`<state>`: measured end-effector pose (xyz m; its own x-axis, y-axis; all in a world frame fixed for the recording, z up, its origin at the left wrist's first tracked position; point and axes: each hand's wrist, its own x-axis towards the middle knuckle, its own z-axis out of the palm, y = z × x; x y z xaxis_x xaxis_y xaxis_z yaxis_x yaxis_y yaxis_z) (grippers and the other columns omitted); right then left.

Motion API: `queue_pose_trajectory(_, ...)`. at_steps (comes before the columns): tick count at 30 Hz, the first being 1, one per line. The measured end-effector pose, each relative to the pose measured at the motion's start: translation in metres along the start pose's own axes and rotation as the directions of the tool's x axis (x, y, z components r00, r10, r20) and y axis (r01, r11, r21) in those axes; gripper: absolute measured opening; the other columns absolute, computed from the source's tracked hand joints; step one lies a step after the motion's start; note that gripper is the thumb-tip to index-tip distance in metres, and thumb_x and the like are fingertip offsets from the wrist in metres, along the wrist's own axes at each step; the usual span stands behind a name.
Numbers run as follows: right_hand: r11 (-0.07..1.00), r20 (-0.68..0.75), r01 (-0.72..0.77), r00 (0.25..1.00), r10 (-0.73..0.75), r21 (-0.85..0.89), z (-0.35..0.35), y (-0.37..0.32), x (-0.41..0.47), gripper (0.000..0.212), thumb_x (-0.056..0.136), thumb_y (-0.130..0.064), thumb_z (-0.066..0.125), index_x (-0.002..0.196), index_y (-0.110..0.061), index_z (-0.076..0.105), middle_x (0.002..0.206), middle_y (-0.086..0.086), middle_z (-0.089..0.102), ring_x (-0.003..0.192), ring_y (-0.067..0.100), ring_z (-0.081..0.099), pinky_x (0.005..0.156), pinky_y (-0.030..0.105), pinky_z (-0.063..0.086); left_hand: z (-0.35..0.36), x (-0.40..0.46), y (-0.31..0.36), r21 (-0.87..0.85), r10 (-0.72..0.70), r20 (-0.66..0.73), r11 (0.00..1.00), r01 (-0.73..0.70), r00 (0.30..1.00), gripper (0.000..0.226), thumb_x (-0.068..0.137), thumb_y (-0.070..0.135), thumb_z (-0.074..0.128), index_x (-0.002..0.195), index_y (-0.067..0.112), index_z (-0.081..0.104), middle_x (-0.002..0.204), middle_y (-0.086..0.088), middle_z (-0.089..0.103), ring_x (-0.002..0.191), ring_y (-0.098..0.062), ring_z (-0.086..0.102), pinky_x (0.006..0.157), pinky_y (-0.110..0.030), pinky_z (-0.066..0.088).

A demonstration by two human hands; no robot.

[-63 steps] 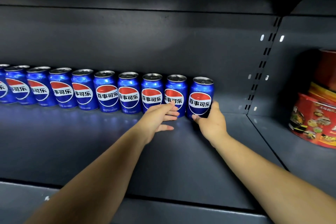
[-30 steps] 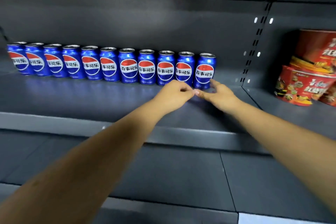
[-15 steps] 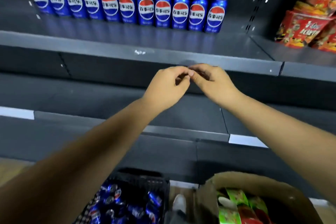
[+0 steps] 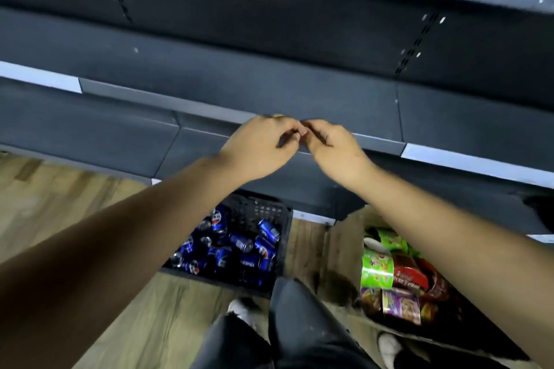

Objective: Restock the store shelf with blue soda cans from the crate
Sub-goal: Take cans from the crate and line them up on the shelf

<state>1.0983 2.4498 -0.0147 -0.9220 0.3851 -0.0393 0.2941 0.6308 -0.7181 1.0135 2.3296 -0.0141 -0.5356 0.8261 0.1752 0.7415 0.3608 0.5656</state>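
Hovering between placements: I find the left hand (image 4: 257,150) and right hand (image 4: 332,150) empty, fingers loosely curled, fingertips touching each other in front of the dark shelf edge (image 4: 209,112). Blue soda cans (image 4: 239,249) lie jumbled in the black crate (image 4: 269,213) on the floor below, left of a cardboard box (image 4: 338,249) of snack packs. I judge the next move: reach down and grip fresh cans.
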Motion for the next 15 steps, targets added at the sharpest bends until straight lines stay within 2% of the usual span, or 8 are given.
queue_pose_trajectory(2, 0.999, 0.033, -0.031, 0.999, 0.030, 0.016, 0.011, 0.012, 0.000, 0.022, 0.095, -0.011, 0.048, 0.110, -0.006, 0.064, 0.101, 0.018, 0.068, 0.097, 0.031, 0.061, 0.086, 0.037, 0.046, 0.013, -0.004, -0.008, 0.007, -0.028, 0.031, 1.000, 0.028, 0.999, 0.025, 0.091, 0.014, 0.051, 0.112, 0.010, 0.065, 0.088, 0.002, 0.059, 0.064, -0.010, 0.044, 0.064, -0.023, 0.030)
queue_pose_trajectory(5, 0.997, 0.105, -0.079, 0.992, 0.076, 0.023, 0.028, 0.036, 0.001, 0.023, 0.095, -0.013, 0.050, 0.112, -0.010, 0.064, 0.104, 0.014, 0.068, 0.097, 0.025, 0.061, 0.086, 0.034, 0.047, 0.035, -0.013, -0.019, 0.005, -0.089, 0.066, 0.996, 0.088, 0.994, 0.025, 0.092, 0.017, 0.052, 0.112, 0.010, 0.065, 0.081, 0.004, 0.055, 0.054, -0.003, 0.039, 0.060, -0.021, 0.025)
queue_pose_trajectory(6, 0.995, 0.131, -0.100, 0.987, 0.096, 0.025, 0.036, 0.045, 0.002, 0.023, 0.094, -0.015, 0.051, 0.113, -0.011, 0.064, 0.106, 0.012, 0.068, 0.098, 0.023, 0.061, 0.088, 0.034, 0.047, 0.045, -0.017, -0.024, 0.003, -0.123, 0.083, 0.992, 0.123, 0.989, 0.025, 0.093, 0.018, 0.051, 0.111, 0.009, 0.065, 0.082, 0.001, 0.058, 0.056, -0.005, 0.041, 0.060, -0.023, 0.026)
queue_pose_trajectory(8, 0.989, 0.183, -0.149, 0.973, 0.143, 0.023, 0.051, 0.063, 0.003, 0.025, 0.092, -0.017, 0.055, 0.116, -0.013, 0.063, 0.107, 0.008, 0.068, 0.097, 0.020, 0.060, 0.090, 0.035, 0.047, 0.064, -0.025, -0.035, 0.008, -0.221, 0.152, 0.975, 0.222, 0.963, 0.030, 0.093, 0.024, 0.046, 0.105, 0.006, 0.066, 0.088, -0.008, 0.064, 0.072, -0.022, 0.056, 0.066, -0.029, 0.037)
queue_pose_trajectory(10, 0.977, 0.261, -0.213, 0.944, 0.201, 0.020, 0.072, 0.084, 0.003, 0.028, 0.087, -0.013, 0.059, 0.115, -0.014, 0.059, 0.098, 0.003, 0.065, 0.092, 0.020, 0.059, 0.087, 0.036, 0.047, 0.088, -0.035, -0.056, -0.029, -0.354, 0.237, 0.928, 0.371, 0.905, 0.033, 0.090, 0.026, 0.042, 0.101, 0.007, 0.066, 0.098, -0.011, 0.068, 0.089, -0.027, 0.062, 0.075, -0.031, 0.047)
queue_pose_trajectory(12, 0.966, 0.343, -0.256, 0.912, 0.227, 0.042, 0.097, 0.107, 0.001, 0.030, 0.084, -0.009, 0.060, 0.114, -0.015, 0.056, 0.087, -0.003, 0.058, 0.086, 0.019, 0.057, 0.079, 0.035, 0.047, 0.114, -0.047, -0.084, -0.078, -0.487, 0.290, 0.846, 0.527, 0.824, 0.023, 0.092, 0.017, 0.050, 0.106, 0.011, 0.068, 0.103, -0.008, 0.069, 0.096, -0.022, 0.063, 0.079, -0.027, 0.047)
queue_pose_trajectory(15, 0.951, 0.429, -0.305, 0.866, 0.255, 0.051, 0.136, 0.137, -0.003, 0.036, 0.086, -0.009, 0.059, 0.122, -0.011, 0.052, 0.098, 0.000, 0.054, 0.090, 0.018, 0.055, 0.081, 0.031, 0.045, 0.151, -0.072, -0.123, -0.091, -0.633, 0.337, 0.715, 0.693, 0.697, 0.021, 0.090, 0.011, 0.055, 0.107, 0.012, 0.068, 0.102, -0.012, 0.069, 0.093, -0.022, 0.064, 0.075, -0.027, 0.047)
